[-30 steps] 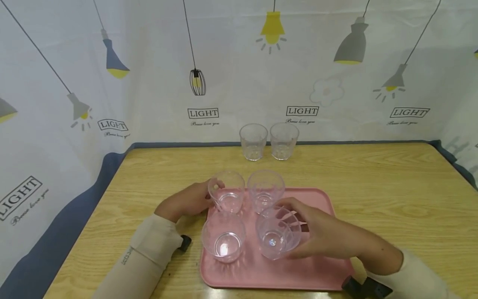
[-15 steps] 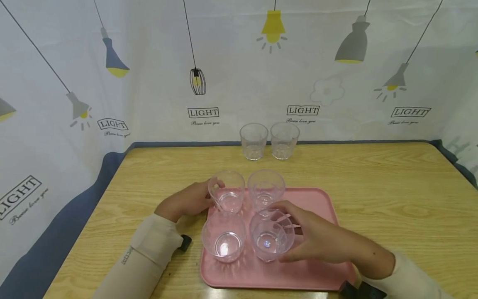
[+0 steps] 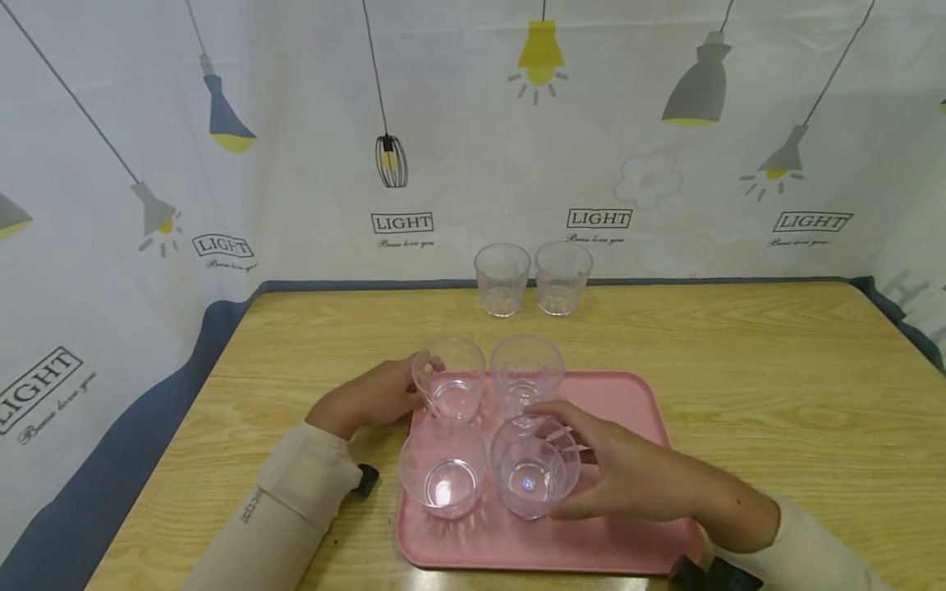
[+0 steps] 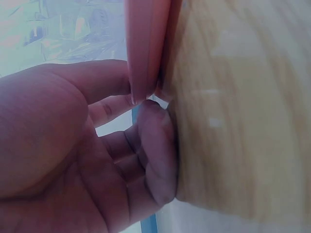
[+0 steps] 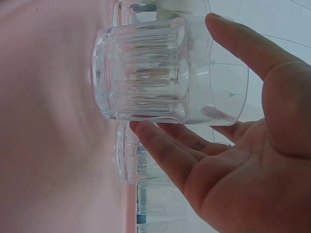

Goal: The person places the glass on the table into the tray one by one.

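Observation:
A pink tray lies on the wooden table with several clear plastic cups standing on it. My left hand grips the tray's left edge; in the left wrist view the thumb lies against the rim, with curled fingers near the tabletop. At the front right of the tray, my right hand holds a clear ribbed cup upright, thumb on one side, fingers on the other. Left of it stands another cup. Behind these two are a back left cup and a back right cup.
Two more clear cups, one left of the other, stand side by side at the table's far edge. A white curtain printed with lamps hangs behind. Wooden tabletop extends right of the tray.
My right hand has shifted the front right cup a little left, closer to its neighbour, and is nearly still over the last half second. The left hand has stayed put.

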Demonstrator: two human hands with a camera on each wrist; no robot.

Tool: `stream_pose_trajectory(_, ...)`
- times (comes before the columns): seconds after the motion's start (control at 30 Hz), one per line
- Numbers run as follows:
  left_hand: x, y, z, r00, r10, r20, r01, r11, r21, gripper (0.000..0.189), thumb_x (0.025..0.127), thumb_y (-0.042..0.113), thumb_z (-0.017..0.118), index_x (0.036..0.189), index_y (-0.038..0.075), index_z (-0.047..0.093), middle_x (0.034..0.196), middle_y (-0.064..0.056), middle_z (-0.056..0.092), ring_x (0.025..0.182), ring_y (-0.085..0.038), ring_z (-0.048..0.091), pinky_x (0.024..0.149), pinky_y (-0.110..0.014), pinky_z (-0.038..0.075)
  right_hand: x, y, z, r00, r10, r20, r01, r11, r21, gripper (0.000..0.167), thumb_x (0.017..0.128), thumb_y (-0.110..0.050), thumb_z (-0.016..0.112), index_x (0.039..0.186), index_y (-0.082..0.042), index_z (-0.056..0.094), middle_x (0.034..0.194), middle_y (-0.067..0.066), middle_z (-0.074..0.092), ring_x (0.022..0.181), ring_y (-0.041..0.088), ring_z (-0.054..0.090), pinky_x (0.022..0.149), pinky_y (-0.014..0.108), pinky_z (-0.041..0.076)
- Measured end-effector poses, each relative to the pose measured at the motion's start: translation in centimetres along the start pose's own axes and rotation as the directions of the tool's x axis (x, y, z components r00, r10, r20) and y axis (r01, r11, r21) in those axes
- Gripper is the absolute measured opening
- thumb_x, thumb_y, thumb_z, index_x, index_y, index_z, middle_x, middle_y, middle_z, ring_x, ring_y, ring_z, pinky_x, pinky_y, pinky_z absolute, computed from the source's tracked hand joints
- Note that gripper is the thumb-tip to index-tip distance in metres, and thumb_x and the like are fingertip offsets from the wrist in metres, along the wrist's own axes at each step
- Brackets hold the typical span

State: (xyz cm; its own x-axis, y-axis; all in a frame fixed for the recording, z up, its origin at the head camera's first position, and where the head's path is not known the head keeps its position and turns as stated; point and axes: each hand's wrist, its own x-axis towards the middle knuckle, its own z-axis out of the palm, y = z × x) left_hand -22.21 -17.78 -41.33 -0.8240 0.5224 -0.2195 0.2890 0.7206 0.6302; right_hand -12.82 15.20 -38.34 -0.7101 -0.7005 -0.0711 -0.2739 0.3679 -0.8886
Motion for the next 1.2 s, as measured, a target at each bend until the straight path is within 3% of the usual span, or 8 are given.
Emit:
stream_pose_trajectory(0.2,0.0,0.0,0.0,1.000,-0.003,0.001,0.003,1.000,-0.004,0.024,0.099,0.019,0.062,0.122,0.019,0.055,0.111,-0.004,0.067,0.103,-0.019,0.059,0.098,-0.043,0.047,-0.2,0.0,-0.1,1.000,-0.020,0.002,0.020,1.000,-0.003,0.095,0.077,-0.028,0.087,0.152,-0.022,0.029,0.138,0.008,0.053,0.126,0.028,0.056,0.104,0.033,0.050)
stream_pose_trajectory(0.5,0.0,0.0,0.0,1.000,0.000,0.000,0.000,1.000,-0.005,0.026,0.098,0.019,0.062,0.123,0.019,0.055,0.113,-0.004,0.067,0.105,-0.019,0.059,0.100,-0.044,0.047,-1.0,-0.7,-1.8,0.999,-0.036,0.013,0.037,0.994,-0.106,0.091,0.082,-0.039,0.081,0.154,-0.026,0.028,0.145,0.010,0.051,0.129,0.031,0.056,0.105,0.043,0.049)
stream_pose_trajectory(0.73,-0.1,0.1,0.0,1.000,-0.006,0.003,0.006,1.000,-0.003,0.026,0.099,0.019,0.061,0.124,0.018,0.055,0.113,-0.005,0.067,0.106,-0.020,0.060,0.100,-0.045,0.047,-1.4,-0.9,-3.0,0.997,-0.075,-0.003,0.074,0.990,-0.116,0.081,0.088,-0.029,0.078,0.154,-0.030,0.030,0.145,0.011,0.049,0.128,0.030,0.056,0.104,0.044,0.049)
stream_pose_trajectory(1.0,-0.2,0.1,-0.1,1.000,-0.001,-0.001,0.001,1.000,0.001,0.027,0.098,0.017,0.061,0.124,0.018,0.055,0.117,-0.006,0.066,0.108,-0.020,0.059,0.101,-0.045,0.047,-1.3,-1.1,-3.7,0.983,-0.083,-0.162,0.054,0.983,-0.174,0.063,0.091,-0.027,0.074,0.146,-0.028,0.043,0.139,0.003,0.057,0.121,0.020,0.060,0.097,0.035,0.054)
stream_pose_trajectory(1.2,-0.2,0.1,-0.1,1.000,-0.003,0.004,0.003,1.000,0.003,0.026,0.099,0.018,0.061,0.124,0.017,0.055,0.114,-0.005,0.067,0.104,-0.020,0.059,0.100,-0.044,0.047,-0.7,-0.8,-4.4,0.962,-0.072,-0.263,0.031,0.987,-0.158,0.051,0.094,-0.020,0.071,0.140,-0.020,0.051,0.131,0.008,0.063,0.116,0.024,0.063,0.094,0.035,0.055)
